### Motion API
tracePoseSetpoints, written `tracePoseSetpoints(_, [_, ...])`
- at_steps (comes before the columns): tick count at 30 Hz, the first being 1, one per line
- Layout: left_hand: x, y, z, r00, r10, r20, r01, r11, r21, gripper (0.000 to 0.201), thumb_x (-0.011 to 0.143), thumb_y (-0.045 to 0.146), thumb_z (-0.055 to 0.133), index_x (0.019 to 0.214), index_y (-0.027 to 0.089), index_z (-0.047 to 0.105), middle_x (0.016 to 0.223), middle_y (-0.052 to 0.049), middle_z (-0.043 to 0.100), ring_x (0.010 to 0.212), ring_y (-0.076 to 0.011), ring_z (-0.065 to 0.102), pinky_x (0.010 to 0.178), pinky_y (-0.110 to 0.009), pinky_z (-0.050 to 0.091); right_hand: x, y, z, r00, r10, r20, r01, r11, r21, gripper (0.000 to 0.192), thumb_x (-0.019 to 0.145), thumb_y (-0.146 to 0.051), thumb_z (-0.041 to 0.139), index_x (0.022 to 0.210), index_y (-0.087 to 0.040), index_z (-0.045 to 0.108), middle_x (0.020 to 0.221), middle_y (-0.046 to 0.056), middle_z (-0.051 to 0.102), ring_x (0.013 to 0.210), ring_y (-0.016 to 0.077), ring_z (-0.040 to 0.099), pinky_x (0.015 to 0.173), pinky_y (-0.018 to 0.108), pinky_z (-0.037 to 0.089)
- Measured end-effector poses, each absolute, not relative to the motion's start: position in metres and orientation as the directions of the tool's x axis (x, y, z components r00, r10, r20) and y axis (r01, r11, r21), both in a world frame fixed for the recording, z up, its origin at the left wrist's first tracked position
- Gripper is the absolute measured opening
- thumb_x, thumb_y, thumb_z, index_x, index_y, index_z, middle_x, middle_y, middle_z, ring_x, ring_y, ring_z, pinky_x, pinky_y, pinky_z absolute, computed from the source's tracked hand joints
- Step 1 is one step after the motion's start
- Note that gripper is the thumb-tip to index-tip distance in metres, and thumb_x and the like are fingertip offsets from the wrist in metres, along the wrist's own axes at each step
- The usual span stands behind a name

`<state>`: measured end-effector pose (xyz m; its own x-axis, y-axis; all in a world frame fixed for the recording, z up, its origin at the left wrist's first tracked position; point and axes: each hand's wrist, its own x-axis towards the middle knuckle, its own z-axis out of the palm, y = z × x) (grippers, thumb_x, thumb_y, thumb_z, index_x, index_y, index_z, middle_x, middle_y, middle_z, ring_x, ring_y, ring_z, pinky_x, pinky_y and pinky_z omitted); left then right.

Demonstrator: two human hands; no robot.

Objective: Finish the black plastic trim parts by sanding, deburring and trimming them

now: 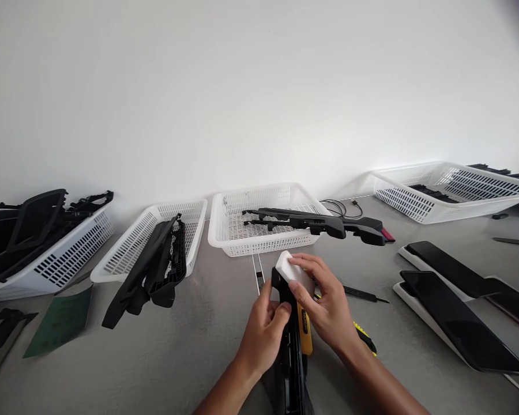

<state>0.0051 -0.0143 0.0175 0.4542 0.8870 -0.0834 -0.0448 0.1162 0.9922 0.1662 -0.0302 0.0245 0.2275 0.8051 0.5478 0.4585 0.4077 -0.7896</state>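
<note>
My left hand [259,334] is closed around the upper end of a long black plastic trim piece [290,369], which runs down toward the bottom edge of the head view. In my right hand [328,302] is a white block [293,272], pinched between thumb and fingers. The block sits against or right beside the top end of the trim piece; the exact contact is hidden by my fingers. Behind the trim piece lies a yellow object with a dark label [305,331], partly covered. A yellow and black tool [365,339] shows beside my right forearm.
Black trim parts overhang a middle white basket [259,249] and a left basket [108,271]. A fuller basket [69,271] stands far left, another [415,213] far right. A green sheet [60,323], a thin black tool [365,294] and black-topped white pieces [462,323] lie on the table.
</note>
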Motion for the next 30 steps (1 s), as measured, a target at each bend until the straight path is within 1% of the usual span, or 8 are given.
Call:
tracePoseSetpoints(5, [0.007, -0.012, 0.021, 0.437, 0.899, -0.038, -0.107, 0.094, 0.99, 0.048, 0.103, 0.041, 0.061, 0.148, 0.023, 0.06, 0.081, 0.001, 0.061, 0.072, -0.016, 0.052, 0.072, -0.027, 0.048, 0.163, -0.031, 0.027, 0.093, 0.79, 0.606, 0.458, 0.506, -0.731, 0.031, 0.098, -0.028, 0.069, 0.128, -0.03, 0.074, 0.131, 0.009, 0.07, 0.119, 0.0281, 0.068, 0.101, 0.043, 0.056])
tracePoseSetpoints(11, [0.003, -0.011, 0.022, 0.47, 0.879, -0.074, -0.037, 0.104, 0.994, 0.049, 0.104, 0.036, 0.059, 0.149, 0.02, 0.057, 0.071, 0.006, 0.045, 0.062, -0.0137, 0.038, 0.062, -0.025, 0.037, 0.166, -0.026, 0.024, 0.265, 0.815, 0.515, 0.484, 0.349, -0.802, 0.027, 0.101, -0.033, 0.067, 0.127, -0.028, 0.073, 0.132, 0.011, 0.07, 0.124, 0.0305, 0.068, 0.101, 0.046, 0.056])
tracePoseSetpoints(13, [0.003, -0.01, 0.022, 0.45, 0.891, -0.065, -0.046, 0.096, 0.994, 0.047, 0.103, 0.038, 0.06, 0.147, 0.02, 0.06, 0.074, 0.004, 0.051, 0.066, -0.015, 0.045, 0.065, -0.026, 0.041, 0.166, -0.027, 0.024, 0.243, 0.816, 0.524, 0.468, 0.374, -0.8, 0.027, 0.1, -0.031, 0.067, 0.126, -0.028, 0.073, 0.131, 0.011, 0.07, 0.123, 0.0302, 0.068, 0.102, 0.046, 0.055])
tracePoseSetpoints(16, [0.004, -0.007, 0.02, 0.393, 0.919, -0.017, -0.121, 0.07, 0.99, 0.04, 0.102, 0.039, 0.063, 0.138, 0.021, 0.066, 0.094, -0.003, 0.067, 0.086, -0.0197, 0.059, 0.082, -0.029, 0.05, 0.162, -0.031, 0.025, 0.101, 0.831, 0.548, 0.434, 0.459, -0.775, 0.031, 0.096, -0.025, 0.069, 0.127, -0.03, 0.073, 0.132, 0.01, 0.069, 0.123, 0.0288, 0.067, 0.104, 0.045, 0.054])
tracePoseSetpoints(18, [0.004, -0.005, 0.019, 0.379, 0.925, -0.01, -0.168, 0.079, 0.983, 0.036, 0.101, 0.039, 0.065, 0.131, 0.021, 0.069, 0.101, -0.004, 0.069, 0.092, -0.0206, 0.062, 0.087, -0.03, 0.051, 0.16, -0.031, 0.025, 0.056, 0.836, 0.546, 0.425, 0.475, -0.771, 0.034, 0.095, -0.023, 0.07, 0.127, -0.031, 0.073, 0.133, 0.008, 0.068, 0.123, 0.028, 0.066, 0.105, 0.044, 0.053])
tracePoseSetpoints(24, [0.004, -0.003, 0.019, 0.432, 0.892, -0.131, -0.23, 0.25, 0.941, 0.052, 0.096, 0.051, 0.072, 0.136, 0.019, 0.066, 0.076, 0.003, 0.061, 0.063, -0.0137, 0.053, 0.067, -0.025, 0.049, 0.159, -0.03, 0.026, 0.165, 0.833, 0.529, 0.432, 0.421, -0.797, 0.031, 0.093, -0.02, 0.068, 0.122, -0.03, 0.073, 0.13, 0.008, 0.069, 0.122, 0.0275, 0.067, 0.104, 0.043, 0.052])
tracePoseSetpoints(28, [0.003, -0.003, 0.018, 0.33, 0.937, -0.115, -0.259, 0.207, 0.943, 0.054, 0.094, 0.056, 0.075, 0.134, 0.02, 0.069, 0.093, -0.003, 0.071, 0.075, -0.0164, 0.063, 0.076, -0.026, 0.053, 0.157, -0.03, 0.028, 0.126, 0.842, 0.524, 0.43, 0.43, -0.794, 0.034, 0.088, -0.018, 0.067, 0.119, -0.029, 0.074, 0.126, 0.007, 0.07, 0.119, 0.0273, 0.067, 0.101, 0.041, 0.053])
tracePoseSetpoints(30, [0.001, -0.002, 0.018, 0.302, 0.944, -0.13, -0.268, 0.215, 0.939, 0.057, 0.093, 0.057, 0.075, 0.137, 0.022, 0.068, 0.096, -0.003, 0.073, 0.074, -0.0163, 0.064, 0.074, -0.026, 0.053, 0.157, -0.029, 0.029, 0.146, 0.856, 0.497, 0.435, 0.395, -0.809, 0.032, 0.086, -0.018, 0.066, 0.115, -0.028, 0.074, 0.123, 0.007, 0.072, 0.116, 0.0276, 0.068, 0.1, 0.041, 0.053])
